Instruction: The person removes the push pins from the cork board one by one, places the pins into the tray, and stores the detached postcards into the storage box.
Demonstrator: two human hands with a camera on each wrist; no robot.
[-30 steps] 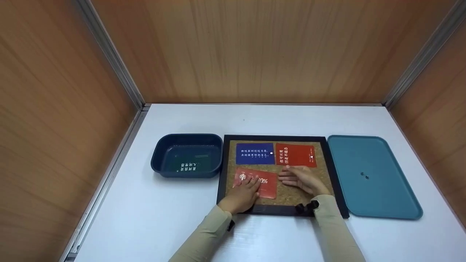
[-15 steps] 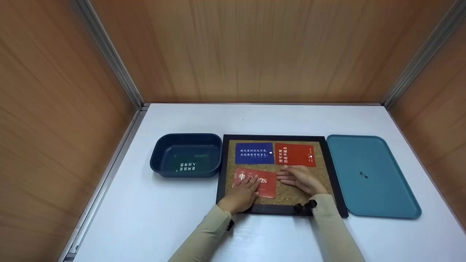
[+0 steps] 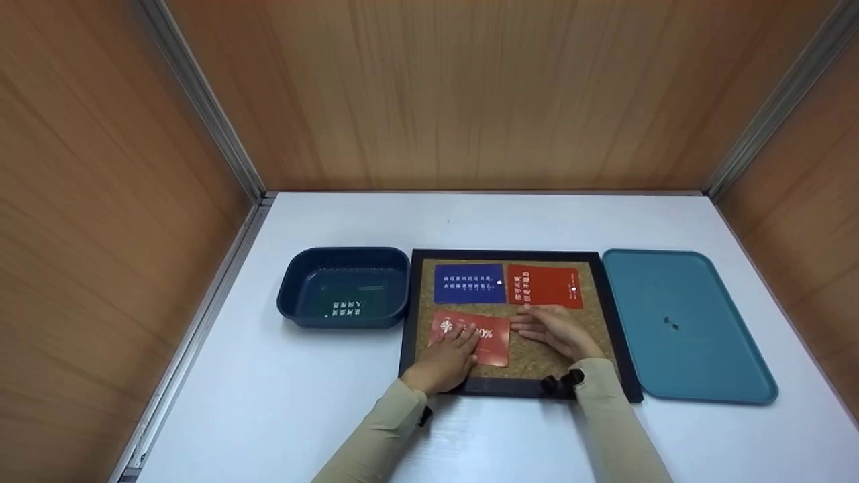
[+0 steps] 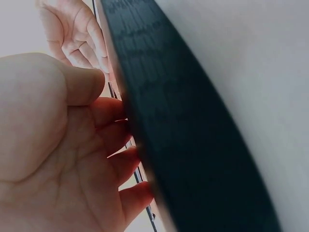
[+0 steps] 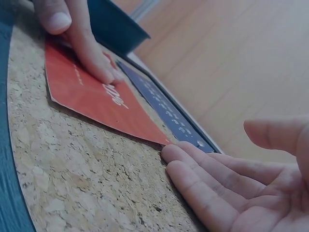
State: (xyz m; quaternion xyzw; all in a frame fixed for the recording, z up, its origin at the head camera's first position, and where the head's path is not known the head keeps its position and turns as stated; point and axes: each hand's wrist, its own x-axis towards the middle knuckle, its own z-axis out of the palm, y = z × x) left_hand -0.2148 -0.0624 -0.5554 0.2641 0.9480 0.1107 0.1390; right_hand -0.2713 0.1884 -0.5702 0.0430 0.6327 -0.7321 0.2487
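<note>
Three cards are out on the board (image 3: 530, 362), and two of them look finished. The blue card (image 3: 463, 282) and the upper red card (image 3: 551, 282) lie side by side along the far edge, each with a small pale dot near its right end that I take for a pin.

The lower red card (image 3: 495, 349) seems to be the one in hand. It lies a little askew on the near left of the cork. The left hand (image 3: 444, 360) is spread over it, fingers nearly straight, pressing rather than gripping. The right hand (image 3: 556, 330) is open beside it, thumb apart, fingertips at the card's right corner; I see nothing in its grasp. No dot shows on this card, though part is covered, so I judge it placed but unfastened.

What appears left: a green card (image 3: 362, 295) lying in the bin (image 3: 342, 258), and two tiny pieces (image 3: 675, 327), probably pins, on the tray (image 3: 704, 365). The near right of the cork holds no card.
</note>
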